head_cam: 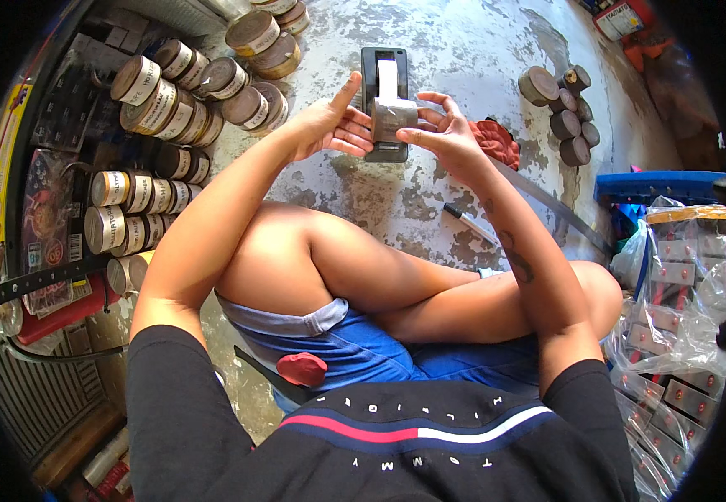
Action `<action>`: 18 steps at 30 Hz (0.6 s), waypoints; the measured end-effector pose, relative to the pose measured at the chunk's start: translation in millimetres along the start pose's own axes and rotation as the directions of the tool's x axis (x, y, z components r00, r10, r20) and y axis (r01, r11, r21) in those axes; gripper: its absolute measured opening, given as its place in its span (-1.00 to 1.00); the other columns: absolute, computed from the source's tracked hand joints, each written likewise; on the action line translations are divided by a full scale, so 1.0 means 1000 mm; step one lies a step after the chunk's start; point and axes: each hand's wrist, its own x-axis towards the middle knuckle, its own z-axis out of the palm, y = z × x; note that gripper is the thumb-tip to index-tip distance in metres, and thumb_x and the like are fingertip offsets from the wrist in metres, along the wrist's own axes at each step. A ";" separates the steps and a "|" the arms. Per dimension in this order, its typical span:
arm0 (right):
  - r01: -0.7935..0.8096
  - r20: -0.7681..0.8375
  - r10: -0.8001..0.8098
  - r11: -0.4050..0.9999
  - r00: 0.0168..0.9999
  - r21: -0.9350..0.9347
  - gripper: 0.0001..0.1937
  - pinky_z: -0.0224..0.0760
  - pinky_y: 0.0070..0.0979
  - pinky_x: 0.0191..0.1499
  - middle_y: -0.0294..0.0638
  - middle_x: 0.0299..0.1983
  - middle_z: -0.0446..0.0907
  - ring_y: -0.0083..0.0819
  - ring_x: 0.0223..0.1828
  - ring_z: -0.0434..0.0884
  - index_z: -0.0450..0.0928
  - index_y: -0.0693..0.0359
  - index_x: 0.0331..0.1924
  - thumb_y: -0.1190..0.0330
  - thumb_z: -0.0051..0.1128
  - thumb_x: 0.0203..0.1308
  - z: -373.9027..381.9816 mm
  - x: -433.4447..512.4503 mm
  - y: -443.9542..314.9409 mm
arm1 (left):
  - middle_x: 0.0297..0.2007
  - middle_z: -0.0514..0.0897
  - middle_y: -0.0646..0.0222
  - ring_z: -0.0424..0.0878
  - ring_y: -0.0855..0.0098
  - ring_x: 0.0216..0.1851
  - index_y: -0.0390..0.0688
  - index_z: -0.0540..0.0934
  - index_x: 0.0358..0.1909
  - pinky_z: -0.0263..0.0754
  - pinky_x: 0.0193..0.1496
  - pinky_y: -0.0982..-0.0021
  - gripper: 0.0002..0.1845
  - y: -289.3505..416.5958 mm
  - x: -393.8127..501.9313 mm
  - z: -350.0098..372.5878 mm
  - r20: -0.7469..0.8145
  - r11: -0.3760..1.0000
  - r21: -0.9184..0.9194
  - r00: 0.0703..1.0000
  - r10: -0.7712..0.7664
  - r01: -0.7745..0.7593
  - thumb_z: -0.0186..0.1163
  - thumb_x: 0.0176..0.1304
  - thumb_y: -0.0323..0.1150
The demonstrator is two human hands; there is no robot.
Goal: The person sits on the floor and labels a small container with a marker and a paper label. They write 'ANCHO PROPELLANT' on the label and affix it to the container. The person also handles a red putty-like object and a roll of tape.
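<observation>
My right hand (451,135) grips a grey-brown cylindrical roll (394,120) by its right side, thumb below and fingers above. The roll has a shiny, clear surface and is held over a black tape dispenser (393,154) on the floor. A white strip or roll (388,78) shows in the dispenser beyond it. My left hand (331,125) is spread at the roll's left side, thumb raised and palm turned up. Its fingertips reach the roll's edge; whether they touch is hard to tell.
Labelled cylinders (159,116) are stacked along the left. Several unlabelled ones (567,125) stand at the far right. A black-and-white marker (469,224) and a crumpled red cloth (498,144) lie on the worn floor. Plastic-wrapped metal pieces (670,307) stand at right.
</observation>
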 end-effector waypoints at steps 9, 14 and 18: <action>0.090 0.057 -0.087 0.995 0.995 -0.038 -0.01 0.35 -0.21 0.31 0.12 0.23 0.32 -0.20 0.28 0.39 -0.06 0.27 0.24 0.64 0.52 -0.24 0.004 -0.010 -0.002 | -0.18 0.69 0.18 0.72 0.36 -0.18 -0.31 0.59 -0.09 0.69 -0.07 0.39 -0.56 -0.017 0.002 0.010 0.048 0.991 -0.062 0.991 0.123 -0.119 0.46 0.10 -0.24; 0.043 0.088 -0.047 0.998 0.995 0.043 0.03 0.30 -0.26 0.34 0.11 0.26 0.27 -0.18 0.31 0.35 -0.06 0.25 0.36 0.63 0.50 -0.19 0.001 -0.012 0.000 | -0.15 0.68 0.17 0.71 0.33 -0.16 -0.32 0.53 -0.02 0.67 -0.05 0.32 -0.51 -0.020 0.001 0.009 0.008 0.982 -0.066 0.984 0.179 -0.178 0.49 0.00 -0.43; -0.020 0.103 0.044 0.973 0.994 -0.228 0.07 0.26 -0.20 0.33 0.01 0.30 0.27 -0.18 0.36 0.29 0.04 0.23 0.38 0.44 0.62 -0.26 -0.001 -0.022 0.008 | -0.13 0.67 0.16 0.70 0.34 -0.13 -0.32 0.51 -0.01 0.67 -0.04 0.33 -0.52 -0.020 -0.002 0.012 -0.024 0.978 -0.043 0.979 0.202 -0.203 0.45 0.01 -0.49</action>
